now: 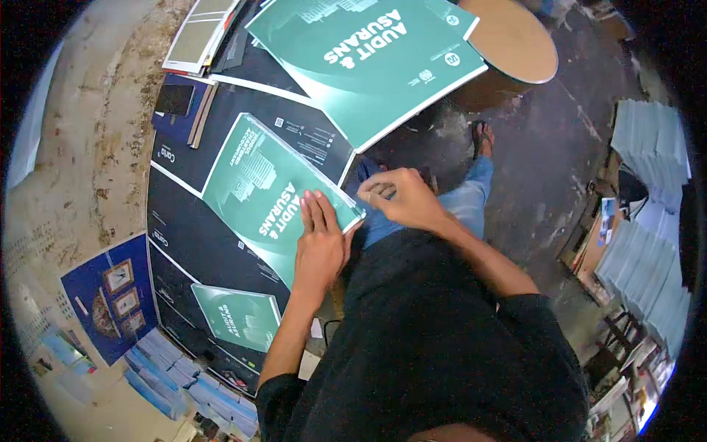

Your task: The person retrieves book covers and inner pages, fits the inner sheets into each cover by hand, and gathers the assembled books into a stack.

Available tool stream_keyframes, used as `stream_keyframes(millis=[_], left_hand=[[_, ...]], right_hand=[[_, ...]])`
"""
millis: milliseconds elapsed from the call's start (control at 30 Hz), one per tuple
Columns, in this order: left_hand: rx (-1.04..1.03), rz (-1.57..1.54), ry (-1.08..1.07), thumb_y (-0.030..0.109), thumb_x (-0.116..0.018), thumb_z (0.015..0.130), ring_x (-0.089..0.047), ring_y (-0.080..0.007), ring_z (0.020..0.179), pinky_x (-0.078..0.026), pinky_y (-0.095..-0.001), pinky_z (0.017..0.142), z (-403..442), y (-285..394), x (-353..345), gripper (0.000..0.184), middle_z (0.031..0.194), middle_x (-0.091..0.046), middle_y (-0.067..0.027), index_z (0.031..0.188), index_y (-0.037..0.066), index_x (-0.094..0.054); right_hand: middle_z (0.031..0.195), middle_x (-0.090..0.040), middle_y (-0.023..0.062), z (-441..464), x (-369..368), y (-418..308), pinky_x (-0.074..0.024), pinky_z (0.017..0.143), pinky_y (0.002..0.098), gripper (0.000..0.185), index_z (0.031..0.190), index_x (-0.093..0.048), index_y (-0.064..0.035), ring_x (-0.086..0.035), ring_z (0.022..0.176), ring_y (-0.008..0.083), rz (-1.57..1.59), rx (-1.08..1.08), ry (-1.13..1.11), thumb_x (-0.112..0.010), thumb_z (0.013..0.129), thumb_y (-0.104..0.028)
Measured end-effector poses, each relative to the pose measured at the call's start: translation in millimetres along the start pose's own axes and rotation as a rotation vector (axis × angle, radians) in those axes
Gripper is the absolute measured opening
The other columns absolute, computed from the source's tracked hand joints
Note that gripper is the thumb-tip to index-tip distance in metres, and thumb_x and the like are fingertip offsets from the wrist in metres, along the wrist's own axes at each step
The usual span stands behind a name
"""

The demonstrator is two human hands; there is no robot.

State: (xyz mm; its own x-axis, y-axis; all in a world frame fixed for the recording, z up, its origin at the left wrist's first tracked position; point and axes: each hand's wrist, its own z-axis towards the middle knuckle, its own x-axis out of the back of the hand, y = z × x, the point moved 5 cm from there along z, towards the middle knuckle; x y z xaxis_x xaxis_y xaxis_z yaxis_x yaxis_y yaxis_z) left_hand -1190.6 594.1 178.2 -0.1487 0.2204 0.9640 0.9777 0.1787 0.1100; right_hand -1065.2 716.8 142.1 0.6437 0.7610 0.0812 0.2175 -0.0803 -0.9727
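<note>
A green book cover with white lettering (254, 184) lies on the dark table in front of me. My left hand (320, 232) rests flat on it near its right edge, fingers stretched out. Just off that edge, my right hand (398, 195) is raised with its fingers curled together; whether something small is between them cannot be made out. Farther up, a larger green printed stack (383, 74) overhangs the table edge. A smaller green book (237, 317) lies toward the lower left of the table.
The dark table (199, 254) runs along a stained wall. A round brown-topped stool (515, 40) stands beyond the green stack. Tall paper stacks (644, 265) line the right side. Blue-and-white bundles (177, 376) sit at the lower left. My foot (483, 140) is on the floor.
</note>
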Motion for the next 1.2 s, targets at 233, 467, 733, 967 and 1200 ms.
stream_keyframes(millis=[233, 467, 733, 967, 1200], left_hand=[[0.009, -0.041, -0.049, 0.033, -0.059, 0.096, -0.030, -0.0541, 0.138, -0.040, -0.0492, 0.109, 1, -2, 1, 0.081, 0.147, -0.026, -0.0420, 0.146, -0.015, -0.018], [0.001, -0.017, -0.064, 0.030, -0.060, 0.095, -0.030, -0.0526, 0.138, -0.040, -0.0493, 0.109, 0, -2, 2, 0.079, 0.149, -0.025, -0.0393, 0.147, -0.014, -0.019], [0.025, -0.060, -0.091, 0.021, -0.062, 0.093, -0.028, -0.0525, 0.139, -0.038, -0.0482, 0.111, 1, 1, 6, 0.078, 0.150, -0.023, -0.0392, 0.149, -0.011, -0.017], [0.002, -0.070, -0.085, 0.016, -0.059, 0.093, -0.027, -0.0534, 0.139, -0.035, -0.0490, 0.112, 0, 0, 6, 0.076, 0.150, -0.022, -0.0397, 0.150, -0.009, -0.015], [0.003, -0.087, -0.103, 0.017, -0.058, 0.093, -0.027, -0.0545, 0.139, -0.033, -0.0492, 0.113, 3, 7, 14, 0.074, 0.149, -0.024, -0.0411, 0.147, -0.014, -0.019]], right_hand=[[0.087, -0.073, 0.0060, 3, -18, 48, -0.0541, 0.066, 0.0266, 0.020, 0.099, -0.075, -0.0008, -0.068, 0.078, 0.0129, 0.388, -0.296, -0.178, -0.072, 0.086, -0.016], [0.093, -0.074, 0.0064, 4, -13, 48, -0.0561, 0.064, 0.0279, 0.026, 0.104, -0.075, -0.0030, -0.068, 0.080, 0.0134, 0.394, -0.270, -0.281, -0.075, 0.085, -0.020], [0.096, -0.074, 0.0067, 3, -12, 50, -0.0568, 0.065, 0.0281, 0.027, 0.105, -0.075, -0.0045, -0.069, 0.082, 0.0137, 0.477, -0.322, -0.313, -0.077, 0.084, -0.022], [0.096, -0.074, 0.0070, 2, -11, 48, -0.0571, 0.066, 0.0280, 0.027, 0.107, -0.074, -0.0035, -0.069, 0.084, 0.0147, 0.486, -0.338, -0.320, -0.077, 0.084, -0.017], [0.092, -0.074, 0.0070, 5, -13, 53, -0.0562, 0.064, 0.0277, 0.029, 0.103, -0.075, -0.0037, -0.068, 0.078, 0.0139, 0.528, -0.366, -0.279, -0.079, 0.083, -0.023]])
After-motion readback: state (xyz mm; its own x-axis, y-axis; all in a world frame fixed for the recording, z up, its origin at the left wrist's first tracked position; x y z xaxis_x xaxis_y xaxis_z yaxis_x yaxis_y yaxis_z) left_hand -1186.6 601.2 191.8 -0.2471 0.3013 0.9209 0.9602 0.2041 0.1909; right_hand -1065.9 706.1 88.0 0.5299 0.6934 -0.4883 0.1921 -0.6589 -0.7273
